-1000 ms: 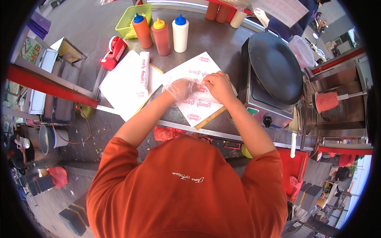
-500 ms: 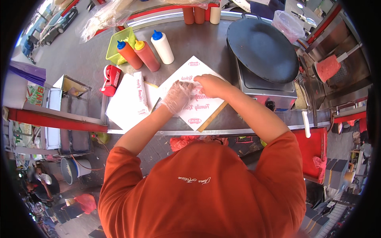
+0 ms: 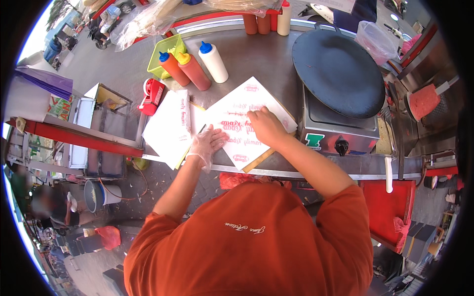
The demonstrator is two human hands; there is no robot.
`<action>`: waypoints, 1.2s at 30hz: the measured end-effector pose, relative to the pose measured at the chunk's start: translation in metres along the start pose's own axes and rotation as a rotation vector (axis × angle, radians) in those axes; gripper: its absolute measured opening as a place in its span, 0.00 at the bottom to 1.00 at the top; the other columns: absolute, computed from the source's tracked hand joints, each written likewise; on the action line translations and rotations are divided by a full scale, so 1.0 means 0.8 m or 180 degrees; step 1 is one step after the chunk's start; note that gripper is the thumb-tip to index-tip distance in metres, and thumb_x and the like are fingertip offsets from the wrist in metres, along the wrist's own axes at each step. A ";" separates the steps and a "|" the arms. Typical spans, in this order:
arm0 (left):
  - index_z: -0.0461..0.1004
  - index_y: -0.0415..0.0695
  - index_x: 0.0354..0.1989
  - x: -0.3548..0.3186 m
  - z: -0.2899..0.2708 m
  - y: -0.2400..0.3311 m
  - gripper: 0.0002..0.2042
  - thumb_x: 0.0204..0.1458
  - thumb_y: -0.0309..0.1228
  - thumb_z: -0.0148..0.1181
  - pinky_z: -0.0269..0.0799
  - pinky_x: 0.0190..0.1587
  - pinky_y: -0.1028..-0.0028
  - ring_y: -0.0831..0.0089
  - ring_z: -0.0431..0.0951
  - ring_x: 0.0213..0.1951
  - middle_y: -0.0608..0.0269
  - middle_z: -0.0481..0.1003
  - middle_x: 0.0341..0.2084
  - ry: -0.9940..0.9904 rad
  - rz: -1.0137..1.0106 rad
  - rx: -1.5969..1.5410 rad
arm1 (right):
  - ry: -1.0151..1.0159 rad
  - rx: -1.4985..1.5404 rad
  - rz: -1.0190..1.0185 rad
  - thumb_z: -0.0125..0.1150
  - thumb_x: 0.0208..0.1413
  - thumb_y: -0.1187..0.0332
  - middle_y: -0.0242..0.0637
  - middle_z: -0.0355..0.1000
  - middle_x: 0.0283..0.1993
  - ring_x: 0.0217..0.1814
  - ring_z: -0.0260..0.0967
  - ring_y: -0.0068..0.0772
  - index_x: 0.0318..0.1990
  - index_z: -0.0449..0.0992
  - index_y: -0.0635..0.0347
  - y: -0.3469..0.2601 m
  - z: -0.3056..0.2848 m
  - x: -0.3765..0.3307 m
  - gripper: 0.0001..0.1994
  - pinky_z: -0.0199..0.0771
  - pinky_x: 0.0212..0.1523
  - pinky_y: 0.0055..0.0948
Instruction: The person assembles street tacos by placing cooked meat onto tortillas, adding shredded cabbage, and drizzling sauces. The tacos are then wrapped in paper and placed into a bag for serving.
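Note:
A white wrapping paper with pink print (image 3: 252,93) lies cornerwise on a wooden board (image 3: 259,162) at the counter's front. The print overlaps mid-sheet, as if a fold lies there; whether anything is under it I cannot tell. My left hand (image 3: 208,142), in a clear plastic glove, rests with fingers stretched at the sheet's left corner, holding nothing. My bare right hand (image 3: 268,127) is on the sheet's right half, fingers curled down against the paper. To the left, a paper-wrapped roll (image 3: 182,116) lies on a stack of white sheets (image 3: 160,135).
A red tape dispenser (image 3: 151,96) sits by the stack. Behind are an orange bottle (image 3: 174,69), a yellow-capped bottle (image 3: 194,72), a white bottle (image 3: 214,62) and a green basket (image 3: 155,56). At right, a dark round griddle (image 3: 338,71) tops a stove; a white-handled knife (image 3: 389,175) overhangs the front edge.
My left hand has drawn back from the sheet's middle toward me and left, its fingers spreading. My right hand stays on the paper, lower in view. The whole view has shifted slightly.

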State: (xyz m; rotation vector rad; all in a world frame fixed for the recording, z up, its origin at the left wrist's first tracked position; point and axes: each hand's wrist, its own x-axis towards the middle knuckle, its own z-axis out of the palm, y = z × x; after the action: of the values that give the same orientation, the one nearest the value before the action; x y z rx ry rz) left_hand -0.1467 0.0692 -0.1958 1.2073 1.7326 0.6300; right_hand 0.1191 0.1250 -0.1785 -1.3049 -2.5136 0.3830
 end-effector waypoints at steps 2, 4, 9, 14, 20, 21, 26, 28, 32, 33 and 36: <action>0.74 0.37 0.61 -0.011 0.023 -0.028 0.19 0.69 0.38 0.59 0.75 0.64 0.60 0.57 0.81 0.58 0.49 0.80 0.55 0.0256 -0.0123 -0.1480 | -0.0081 0.0155 -0.0139 0.57 0.57 0.79 0.48 0.80 0.46 0.56 0.72 0.53 0.52 0.77 0.68 -0.018 0.001 -0.024 0.14 0.74 0.58 0.45; 0.71 0.35 0.65 -0.028 0.040 -0.046 0.20 0.70 0.34 0.58 0.74 0.65 0.60 0.57 0.80 0.60 0.49 0.79 0.58 0.0540 0.0229 -0.2144 | -0.0195 0.0287 -0.0284 0.58 0.58 0.77 0.46 0.79 0.47 0.56 0.72 0.51 0.53 0.77 0.68 -0.036 0.002 -0.047 0.15 0.73 0.59 0.44; 0.69 0.37 0.70 -0.058 0.020 -0.038 0.26 0.66 0.32 0.63 0.67 0.71 0.57 0.50 0.72 0.68 0.45 0.71 0.69 0.0698 0.2096 0.1526 | 0.0275 -0.0157 -0.0450 0.62 0.61 0.70 0.39 0.78 0.50 0.60 0.71 0.44 0.56 0.79 0.63 -0.051 0.006 -0.058 0.17 0.64 0.68 0.49; 0.75 0.42 0.66 0.002 -0.029 -0.011 0.26 0.59 0.36 0.69 0.71 0.64 0.55 0.51 0.77 0.60 0.50 0.78 0.57 -0.0369 0.3083 0.2134 | 0.0292 -0.0325 -0.0608 0.60 0.62 0.69 0.36 0.79 0.51 0.58 0.73 0.39 0.57 0.81 0.58 -0.038 -0.004 -0.051 0.17 0.60 0.70 0.50; 0.79 0.43 0.52 0.100 -0.035 0.005 0.17 0.69 0.43 0.54 0.74 0.54 0.51 0.50 0.80 0.45 0.49 0.80 0.38 -0.0983 0.3976 0.2439 | 0.0573 -0.0234 0.0551 0.66 0.64 0.63 0.40 0.81 0.56 0.62 0.75 0.41 0.61 0.79 0.58 -0.017 -0.002 0.026 0.20 0.58 0.71 0.53; 0.80 0.43 0.51 0.109 -0.033 0.008 0.17 0.70 0.43 0.54 0.74 0.54 0.51 0.50 0.80 0.44 0.49 0.80 0.38 -0.0936 0.3561 0.2467 | 0.0312 -0.0241 0.0909 0.66 0.64 0.63 0.41 0.81 0.56 0.62 0.74 0.42 0.58 0.80 0.57 -0.012 0.006 0.052 0.18 0.59 0.70 0.52; 0.84 0.44 0.49 0.130 -0.028 0.017 0.13 0.63 0.39 0.64 0.76 0.51 0.55 0.49 0.81 0.46 0.48 0.82 0.41 -0.0389 0.2664 0.1726 | -0.0686 0.0540 0.1673 0.69 0.60 0.65 0.40 0.80 0.53 0.62 0.72 0.44 0.45 0.85 0.55 0.006 0.003 0.107 0.09 0.62 0.67 0.51; 0.84 0.46 0.52 0.133 -0.031 0.015 0.16 0.59 0.39 0.69 0.77 0.49 0.56 0.50 0.82 0.40 0.51 0.83 0.38 -0.0342 0.3160 0.1825 | -0.0051 0.0521 0.0681 0.70 0.57 0.67 0.37 0.79 0.49 0.61 0.72 0.43 0.42 0.85 0.54 0.001 -0.006 0.074 0.07 0.61 0.68 0.51; 0.84 0.48 0.56 0.112 -0.033 0.009 0.20 0.57 0.40 0.69 0.78 0.50 0.57 0.52 0.84 0.39 0.53 0.84 0.36 -0.0335 0.3281 0.1989 | 0.0697 -0.0157 -0.0521 0.71 0.53 0.69 0.30 0.77 0.43 0.60 0.71 0.38 0.42 0.86 0.53 -0.019 -0.009 0.002 0.09 0.50 0.76 0.57; 0.83 0.47 0.58 0.101 -0.030 0.010 0.21 0.58 0.41 0.68 0.78 0.50 0.57 0.53 0.84 0.40 0.53 0.84 0.38 -0.0339 0.3256 0.1988 | 0.0610 -0.0307 -0.0542 0.71 0.53 0.68 0.29 0.77 0.43 0.60 0.71 0.36 0.43 0.86 0.52 -0.021 -0.007 -0.004 0.10 0.47 0.77 0.59; 0.79 0.45 0.61 0.076 -0.012 0.017 0.24 0.59 0.43 0.66 0.79 0.51 0.55 0.52 0.84 0.40 0.53 0.84 0.40 0.0105 0.3471 0.1883 | 0.0666 -0.0419 -0.0692 0.73 0.53 0.66 0.25 0.80 0.44 0.61 0.72 0.36 0.43 0.87 0.52 -0.014 0.000 0.013 0.10 0.41 0.80 0.63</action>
State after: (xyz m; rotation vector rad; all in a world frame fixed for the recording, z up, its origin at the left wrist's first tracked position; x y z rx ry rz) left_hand -0.1555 0.1311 -0.2039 2.6068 1.1844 0.7475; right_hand 0.1051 0.1277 -0.1731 -1.0391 -2.5009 0.0319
